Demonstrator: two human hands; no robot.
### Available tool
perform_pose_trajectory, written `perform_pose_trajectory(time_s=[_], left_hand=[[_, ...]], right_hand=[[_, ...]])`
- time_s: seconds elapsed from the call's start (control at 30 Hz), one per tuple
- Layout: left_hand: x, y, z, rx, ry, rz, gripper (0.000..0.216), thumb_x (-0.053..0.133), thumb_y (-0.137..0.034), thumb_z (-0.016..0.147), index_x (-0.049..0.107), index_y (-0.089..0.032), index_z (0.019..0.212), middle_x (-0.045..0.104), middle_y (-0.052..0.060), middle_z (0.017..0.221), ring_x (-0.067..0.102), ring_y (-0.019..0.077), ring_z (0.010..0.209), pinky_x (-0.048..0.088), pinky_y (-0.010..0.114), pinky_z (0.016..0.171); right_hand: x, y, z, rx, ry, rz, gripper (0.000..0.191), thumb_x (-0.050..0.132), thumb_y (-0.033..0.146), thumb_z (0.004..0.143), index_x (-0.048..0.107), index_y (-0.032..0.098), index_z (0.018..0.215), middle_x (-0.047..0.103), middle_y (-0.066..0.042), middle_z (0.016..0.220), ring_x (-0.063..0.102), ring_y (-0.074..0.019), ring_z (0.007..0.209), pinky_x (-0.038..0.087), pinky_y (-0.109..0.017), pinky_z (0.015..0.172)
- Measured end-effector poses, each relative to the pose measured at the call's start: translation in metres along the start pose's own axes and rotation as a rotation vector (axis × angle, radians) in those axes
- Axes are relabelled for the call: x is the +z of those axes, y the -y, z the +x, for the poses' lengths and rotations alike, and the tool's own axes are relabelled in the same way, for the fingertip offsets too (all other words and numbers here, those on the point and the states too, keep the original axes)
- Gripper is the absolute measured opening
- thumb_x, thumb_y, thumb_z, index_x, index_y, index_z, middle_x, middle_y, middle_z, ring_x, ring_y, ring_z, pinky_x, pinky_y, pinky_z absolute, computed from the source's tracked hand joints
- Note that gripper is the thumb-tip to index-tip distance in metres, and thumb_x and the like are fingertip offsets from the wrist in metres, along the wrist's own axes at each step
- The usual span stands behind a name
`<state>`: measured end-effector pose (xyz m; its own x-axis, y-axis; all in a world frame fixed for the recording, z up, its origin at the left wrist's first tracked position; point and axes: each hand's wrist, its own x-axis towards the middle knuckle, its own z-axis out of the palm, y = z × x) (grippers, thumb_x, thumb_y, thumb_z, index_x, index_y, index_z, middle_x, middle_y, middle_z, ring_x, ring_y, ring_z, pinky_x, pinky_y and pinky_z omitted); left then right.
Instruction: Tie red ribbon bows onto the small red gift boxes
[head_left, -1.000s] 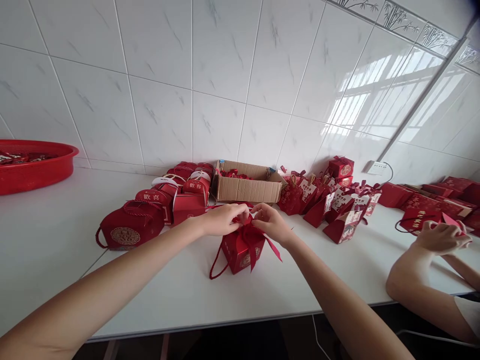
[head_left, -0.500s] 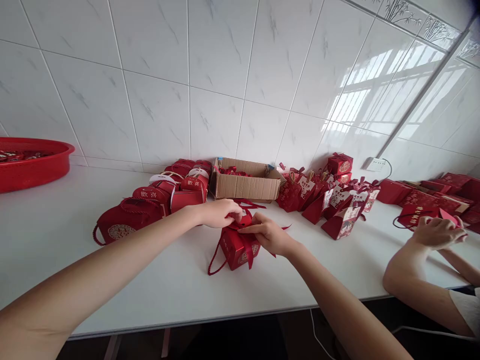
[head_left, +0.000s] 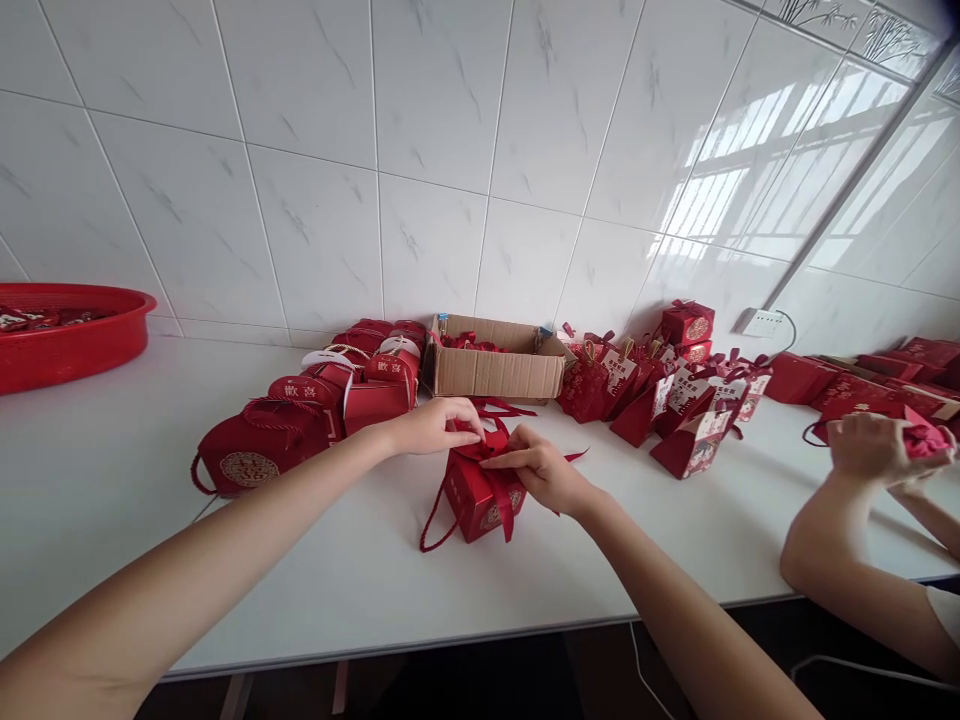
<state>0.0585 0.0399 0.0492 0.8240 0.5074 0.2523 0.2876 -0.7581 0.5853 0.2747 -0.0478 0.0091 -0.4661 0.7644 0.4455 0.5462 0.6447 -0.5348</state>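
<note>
In front of me on the white table stands a small red gift box (head_left: 466,500) with a gold round emblem and a twisted cord handle hanging at its left. A red satin ribbon (head_left: 504,503) runs over its top and down the front. My left hand (head_left: 442,425) is closed at the ribbon on the box's top, thumb and fingers pinched together. My right hand (head_left: 544,470) presses at the ribbon from the right, index finger stretched across the top and the other fingers curled. The ribbon part between the hands is partly hidden by fingers.
Behind the box stands an open cardboard box (head_left: 499,373) with red ribbons. Several red gift boxes (head_left: 255,445) sit left, several triangular ones (head_left: 690,445) right. A red basin (head_left: 75,340) is far left. At right, a co-worker's hands (head_left: 870,450) hold something red.
The view has shifted slightly. My left fingers have moved a little at the ribbon, while my right hand stays on the box's top. The co-worker's hands have shifted at the right.
</note>
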Motion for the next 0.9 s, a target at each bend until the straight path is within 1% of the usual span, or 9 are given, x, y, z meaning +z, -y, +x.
perform_pose_trajectory(time_s=[0.2, 0.3, 0.37, 0.43, 0.5, 0.6, 0.7, 0.8, 0.9], left_hand=[[0.007, 0.003, 0.002, 0.016, -0.006, 0.026, 0.027, 0.050, -0.040, 0.087, 0.067, -0.018, 0.084, 0.061, 0.006, 0.100, 0.058, 0.0176, 0.090, 0.045, 0.028, 0.078], [0.007, 0.004, 0.002, 0.004, 0.017, 0.010, 0.028, 0.049, -0.040, 0.087, 0.064, -0.017, 0.084, 0.061, 0.007, 0.099, 0.057, 0.0174, 0.091, 0.045, 0.028, 0.079], [0.006, 0.004, 0.001, 0.001, 0.060, 0.000, 0.024, 0.052, -0.039, 0.085, 0.063, -0.017, 0.086, 0.060, 0.006, 0.101, 0.057, 0.0171, 0.090, 0.046, 0.027, 0.077], [0.006, 0.003, -0.002, 0.020, 0.096, 0.013, 0.019, 0.058, -0.034, 0.081, 0.063, -0.019, 0.090, 0.059, 0.006, 0.104, 0.056, 0.0175, 0.092, 0.046, 0.027, 0.076], [0.006, 0.002, -0.005, 0.038, 0.082, 0.048, 0.019, 0.060, -0.028, 0.077, 0.065, -0.021, 0.094, 0.060, 0.005, 0.105, 0.056, 0.0185, 0.095, 0.046, 0.028, 0.080], [0.010, -0.004, -0.007, 0.036, 0.004, 0.065, 0.018, 0.058, -0.023, 0.076, 0.067, -0.021, 0.093, 0.061, 0.005, 0.103, 0.057, 0.0184, 0.096, 0.046, 0.028, 0.083], [0.017, -0.010, -0.005, 0.017, -0.079, 0.066, 0.016, 0.056, -0.019, 0.075, 0.068, -0.021, 0.087, 0.064, 0.004, 0.098, 0.060, 0.0173, 0.091, 0.048, 0.026, 0.079], [0.025, -0.012, -0.003, -0.016, -0.251, 0.153, 0.015, 0.056, -0.019, 0.074, 0.069, -0.021, 0.080, 0.066, 0.003, 0.093, 0.062, 0.0181, 0.087, 0.050, 0.028, 0.077], [0.035, -0.010, -0.002, -0.020, -0.395, 0.204, 0.016, 0.056, -0.019, 0.074, 0.070, -0.021, 0.081, 0.068, 0.003, 0.089, 0.063, 0.0186, 0.087, 0.050, 0.029, 0.078]], right_hand=[[0.001, -0.001, 0.001, -0.011, -0.025, 0.012, 0.045, 0.039, 0.005, 0.086, 0.072, 0.030, 0.104, 0.047, -0.005, 0.087, 0.052, -0.0145, 0.081, 0.051, -0.033, 0.075], [0.001, -0.004, 0.001, -0.028, -0.021, 0.015, 0.046, 0.039, 0.003, 0.085, 0.071, 0.029, 0.105, 0.048, -0.005, 0.087, 0.051, -0.0146, 0.080, 0.051, -0.033, 0.074], [0.002, -0.006, 0.000, -0.035, -0.021, 0.022, 0.047, 0.039, 0.002, 0.084, 0.071, 0.028, 0.105, 0.048, -0.006, 0.087, 0.050, -0.0147, 0.080, 0.051, -0.034, 0.075], [0.003, -0.008, 0.000, -0.025, -0.030, 0.036, 0.046, 0.039, 0.002, 0.085, 0.071, 0.028, 0.105, 0.047, -0.006, 0.087, 0.050, -0.0146, 0.080, 0.050, -0.034, 0.074], [0.005, -0.010, -0.001, 0.002, -0.059, 0.057, 0.044, 0.040, 0.005, 0.086, 0.072, 0.029, 0.103, 0.047, -0.005, 0.086, 0.049, -0.0141, 0.079, 0.050, -0.033, 0.074], [0.009, -0.011, -0.001, 0.032, -0.108, 0.093, 0.042, 0.040, 0.007, 0.088, 0.073, 0.031, 0.099, 0.046, -0.004, 0.087, 0.050, -0.0131, 0.079, 0.050, -0.032, 0.074], [0.010, -0.010, -0.002, 0.023, -0.129, 0.093, 0.042, 0.039, 0.007, 0.088, 0.074, 0.030, 0.098, 0.044, -0.004, 0.086, 0.049, -0.0127, 0.078, 0.051, -0.032, 0.074], [0.011, -0.009, -0.002, 0.020, -0.132, 0.063, 0.043, 0.039, 0.005, 0.087, 0.073, 0.029, 0.100, 0.044, -0.004, 0.085, 0.049, -0.0133, 0.078, 0.051, -0.033, 0.075], [0.011, -0.007, -0.001, 0.027, -0.120, 0.067, 0.045, 0.039, 0.003, 0.085, 0.072, 0.029, 0.103, 0.047, -0.005, 0.088, 0.051, -0.0137, 0.080, 0.051, -0.034, 0.078]])
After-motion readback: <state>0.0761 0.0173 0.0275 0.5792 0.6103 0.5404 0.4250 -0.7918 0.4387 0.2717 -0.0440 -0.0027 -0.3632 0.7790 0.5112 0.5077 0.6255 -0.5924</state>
